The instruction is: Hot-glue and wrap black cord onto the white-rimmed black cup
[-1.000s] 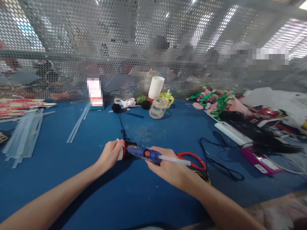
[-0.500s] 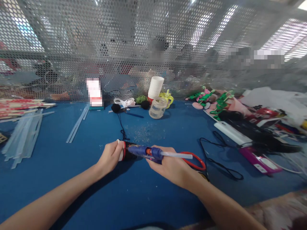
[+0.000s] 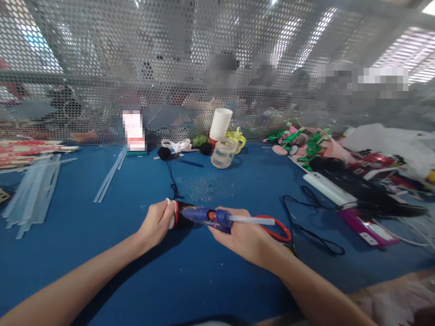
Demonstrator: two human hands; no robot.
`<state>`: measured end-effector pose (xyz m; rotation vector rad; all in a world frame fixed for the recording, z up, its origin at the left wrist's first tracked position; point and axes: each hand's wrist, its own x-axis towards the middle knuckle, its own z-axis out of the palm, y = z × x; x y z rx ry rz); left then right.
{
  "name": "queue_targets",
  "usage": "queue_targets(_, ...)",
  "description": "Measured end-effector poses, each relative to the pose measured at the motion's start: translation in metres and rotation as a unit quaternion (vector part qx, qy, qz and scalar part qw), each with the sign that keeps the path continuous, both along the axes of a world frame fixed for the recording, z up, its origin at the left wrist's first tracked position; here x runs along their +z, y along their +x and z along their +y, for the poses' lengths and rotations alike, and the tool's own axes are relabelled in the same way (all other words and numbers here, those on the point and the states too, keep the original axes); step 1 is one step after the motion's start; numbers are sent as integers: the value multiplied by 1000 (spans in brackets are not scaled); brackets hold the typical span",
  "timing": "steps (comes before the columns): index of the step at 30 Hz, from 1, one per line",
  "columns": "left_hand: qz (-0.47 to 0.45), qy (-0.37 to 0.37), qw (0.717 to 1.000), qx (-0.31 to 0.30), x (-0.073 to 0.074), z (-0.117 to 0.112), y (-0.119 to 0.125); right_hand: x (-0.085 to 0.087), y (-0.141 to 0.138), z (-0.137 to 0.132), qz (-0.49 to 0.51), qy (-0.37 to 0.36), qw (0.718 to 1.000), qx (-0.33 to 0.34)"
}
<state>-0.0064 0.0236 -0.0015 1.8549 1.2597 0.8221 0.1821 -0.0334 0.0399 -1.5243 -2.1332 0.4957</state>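
Below centre, left hand (image 3: 154,222) clasps a black-and-white cup-like piece (image 3: 181,221); right hand (image 3: 244,236) curls round a blue glue gun (image 3: 200,214).

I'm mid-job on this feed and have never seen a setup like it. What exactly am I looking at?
There is no machine here: these are a person's two bare hands, filmed by one camera worn on the head, looking forward and down. The left hand holds a white, red and black rounded piece; its full shape is hidden. The right hand grips a blue plastic glue gun, front end over that piece, with a translucent stick jutting from the back. On the blue tabletop are loose translucent sticks at the left, and a stacked column of white cups and a clear jar farther back.
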Motion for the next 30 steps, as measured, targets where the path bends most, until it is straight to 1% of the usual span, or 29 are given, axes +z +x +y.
queue_targets(3,5,4,1000,-1,0,0,0,2,-2,0,1,-1,1000,-8)
queue_targets(7,16,8,1000,-5,-1,0,0,5,-2,-1,-8,-11,1000,10)
queue_targets(9,23,15,1000,-8,-1,0,0,3,-2,-1,-15,-3,1000,9)
queue_targets(14,34,59,997,-32,-1,-1,-1,-5,1,3,-20,27,999,-11)
queue_targets(17,39,89,994,-57,0,-2,-2,-8,3,6,-21,36,999,-4)
queue_targets(21,45,120,988,-82,1,-3,-2,-8,5,9,-24,43,999,12)
queue_targets(24,49,137,985,-95,1,-3,-3,-8,6,9,-22,43,999,9)
queue_targets(30,55,161,980,-103,0,-2,-4,-6,5,7,-33,33,999,6)
